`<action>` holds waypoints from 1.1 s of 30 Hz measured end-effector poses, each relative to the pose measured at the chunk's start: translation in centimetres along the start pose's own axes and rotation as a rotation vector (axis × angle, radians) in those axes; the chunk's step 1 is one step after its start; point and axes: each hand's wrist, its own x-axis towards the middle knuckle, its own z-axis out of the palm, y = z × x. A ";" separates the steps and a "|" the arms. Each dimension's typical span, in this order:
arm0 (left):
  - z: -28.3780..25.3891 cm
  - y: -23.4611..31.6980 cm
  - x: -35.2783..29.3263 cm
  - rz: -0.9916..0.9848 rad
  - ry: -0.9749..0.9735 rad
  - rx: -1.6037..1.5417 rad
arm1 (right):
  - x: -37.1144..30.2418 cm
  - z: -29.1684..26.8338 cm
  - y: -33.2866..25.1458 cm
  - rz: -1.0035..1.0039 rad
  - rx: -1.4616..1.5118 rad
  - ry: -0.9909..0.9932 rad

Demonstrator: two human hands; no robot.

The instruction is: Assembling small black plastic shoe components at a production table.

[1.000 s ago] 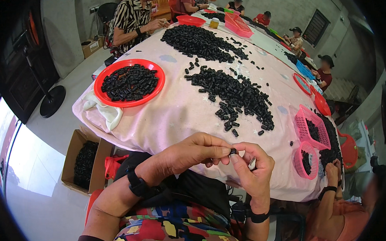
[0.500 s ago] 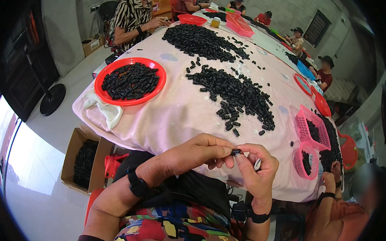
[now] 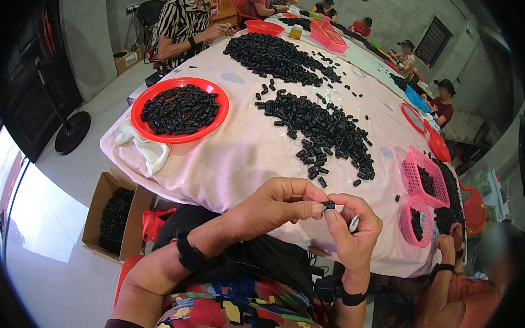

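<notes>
My left hand (image 3: 279,203) and my right hand (image 3: 354,233) meet just above the near edge of the cloth-covered table. Between their thumbs and fingers they pinch a small black cylindrical piece (image 3: 329,205). My right hand also keeps a slim, pale, pointed tool (image 3: 354,223) against its curled fingers; most of it is hidden, so its kind is unclear. Beyond my hands lies a loose pile of similar black pieces (image 3: 325,129). A red round tray (image 3: 221,120) heaped with black pieces stands to the left.
A larger black pile (image 3: 272,58) lies farther back. Pink baskets (image 3: 411,157) stand at the right, near a co-worker's hands (image 3: 450,241). A cardboard box (image 3: 133,225) of black pieces sits on the floor at left, near a fan stand (image 3: 72,132). Other people sit around the table.
My hands have tilted the black piece, and more of its side shows. The left fingers that showed beneath it are now tucked out of sight. The right hand has shifted slightly.
</notes>
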 end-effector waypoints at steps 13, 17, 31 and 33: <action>0.5 0.3 -0.3 0.090 0.030 0.037 | -0.1 -0.1 -0.1 0.011 0.046 -0.041; 0.2 0.0 -0.4 0.078 0.040 0.026 | -0.3 0.1 0.2 -0.003 0.066 -0.063; 0.2 0.4 -0.3 -0.144 0.014 -0.095 | -0.1 0.3 0.0 -0.075 -0.036 -0.049; 0.0 0.0 0.0 -0.157 -0.024 -0.145 | -0.5 0.2 0.4 -0.035 0.011 -0.030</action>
